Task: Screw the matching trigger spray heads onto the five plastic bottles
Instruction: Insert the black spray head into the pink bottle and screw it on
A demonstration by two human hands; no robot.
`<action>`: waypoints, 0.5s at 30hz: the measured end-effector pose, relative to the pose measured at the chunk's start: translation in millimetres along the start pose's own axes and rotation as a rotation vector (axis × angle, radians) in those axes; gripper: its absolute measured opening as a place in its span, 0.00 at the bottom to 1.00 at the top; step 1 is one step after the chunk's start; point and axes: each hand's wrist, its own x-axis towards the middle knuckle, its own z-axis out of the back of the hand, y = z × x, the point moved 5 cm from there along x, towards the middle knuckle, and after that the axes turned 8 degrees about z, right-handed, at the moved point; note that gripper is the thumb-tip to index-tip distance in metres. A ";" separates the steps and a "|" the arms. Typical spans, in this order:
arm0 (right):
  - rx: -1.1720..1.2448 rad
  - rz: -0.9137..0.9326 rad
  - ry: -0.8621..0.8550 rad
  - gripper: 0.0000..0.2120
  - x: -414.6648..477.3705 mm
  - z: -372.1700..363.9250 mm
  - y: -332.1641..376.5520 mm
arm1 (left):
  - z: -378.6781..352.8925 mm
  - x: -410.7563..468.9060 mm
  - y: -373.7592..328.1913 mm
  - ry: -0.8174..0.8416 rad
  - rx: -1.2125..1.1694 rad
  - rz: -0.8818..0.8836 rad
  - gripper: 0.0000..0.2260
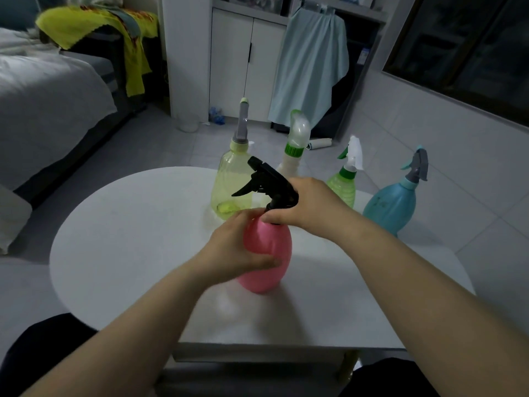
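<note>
A pink bottle point(270, 247) stands near the middle of the white table point(128, 239). My left hand point(237, 247) wraps around its body. A black trigger spray head point(266, 181) sits on the bottle's neck, and my right hand point(306, 204) grips its collar. Behind stand a clear yellow bottle point(232, 190) with a grey and yellow head, a white bottle point(289, 164) with a clear green-collared head, a green ribbed bottle point(342, 187) with a white head, and a blue bottle point(392, 207) with a grey and teal head.
A bed point(43, 90) with white covers lies at left, with a yellow cloth point(94, 27) over a rack behind it. White cabinets point(243, 58) and a hanging pale blue cloth point(312, 64) stand at the back. A tiled wall rises at right.
</note>
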 end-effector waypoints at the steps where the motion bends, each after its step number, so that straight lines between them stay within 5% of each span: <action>1: 0.031 0.000 0.014 0.13 -1.2 -0.3 -1.4 | 2.1 3.7 1.0 0.118 -0.014 0.002 0.36; 5: 0.103 -0.013 0.008 0.11 -1.9 -2.4 -5.2 | 2.8 11.6 4.6 0.212 -0.084 0.008 0.31; 10: 0.095 -0.060 -0.160 0.17 -8.9 -6.2 -9.5 | -7.0 3.8 5.5 -0.138 -0.066 -0.017 0.33; 15: 0.330 -0.052 0.093 0.19 -17.1 -9.0 -15.8 | -9.7 5.8 6.4 -0.116 -0.049 -0.002 0.36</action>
